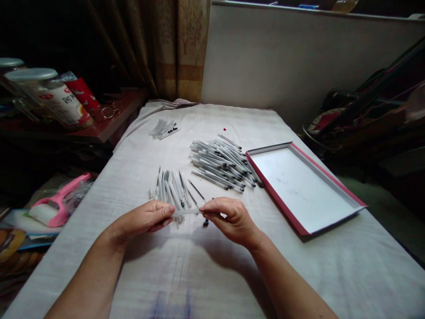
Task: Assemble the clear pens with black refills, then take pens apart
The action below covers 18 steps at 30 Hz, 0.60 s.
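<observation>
A translucent white pen barrel (187, 212) lies level between my two hands, above the near side of the table. My left hand (154, 215) is closed, pinching its left end. At the right end my right hand (229, 217) closes thumb and fingers; whether a small part is also in that pinch is hidden. Just beyond my hands is a loose pile of pen barrels and dark refills (171, 188). A few small black pieces (206, 222) lie by my right fingers. Farther off sits a big heap of clear pens with black ends (222, 161).
A shallow red-edged box lid (307, 190) with a white inside lies at the right. A smaller group of clear tubes and black caps (164, 129) is at the back left. A pink-handled roller (61, 201) and plastic jars (49, 97) stand off the table's left.
</observation>
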Tool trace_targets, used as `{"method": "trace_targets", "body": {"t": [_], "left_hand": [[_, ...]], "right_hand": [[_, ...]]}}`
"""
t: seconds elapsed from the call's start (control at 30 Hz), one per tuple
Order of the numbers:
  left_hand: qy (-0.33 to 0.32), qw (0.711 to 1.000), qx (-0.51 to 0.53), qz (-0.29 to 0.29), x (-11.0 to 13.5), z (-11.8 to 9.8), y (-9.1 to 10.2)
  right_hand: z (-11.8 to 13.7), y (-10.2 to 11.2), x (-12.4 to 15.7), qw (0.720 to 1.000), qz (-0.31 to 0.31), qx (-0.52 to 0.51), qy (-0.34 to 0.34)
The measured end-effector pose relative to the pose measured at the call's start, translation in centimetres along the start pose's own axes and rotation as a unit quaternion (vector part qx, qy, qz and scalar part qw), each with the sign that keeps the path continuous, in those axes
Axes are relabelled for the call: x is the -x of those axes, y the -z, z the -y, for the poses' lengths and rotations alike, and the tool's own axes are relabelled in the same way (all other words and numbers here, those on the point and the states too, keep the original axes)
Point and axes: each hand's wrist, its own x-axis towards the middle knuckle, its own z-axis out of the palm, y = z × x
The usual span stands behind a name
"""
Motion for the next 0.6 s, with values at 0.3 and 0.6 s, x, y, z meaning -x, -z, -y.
{"method": "trace_targets", "body": {"t": [0.3, 0.6], "left_hand": [[-0.060, 0.988, -0.018, -0.141, -0.9, -0.2, -0.7], [-0.095, 0.975, -0.090, -0.180, -1.2, 0.6, -0.8]], "right_hand": [[-0.7, 0.1, -0.2, 0.954, 0.015, -0.115, -0.278], [-0.5, 0.2, -0.6, 0.894, -0.033, -0.233, -0.380]]}}
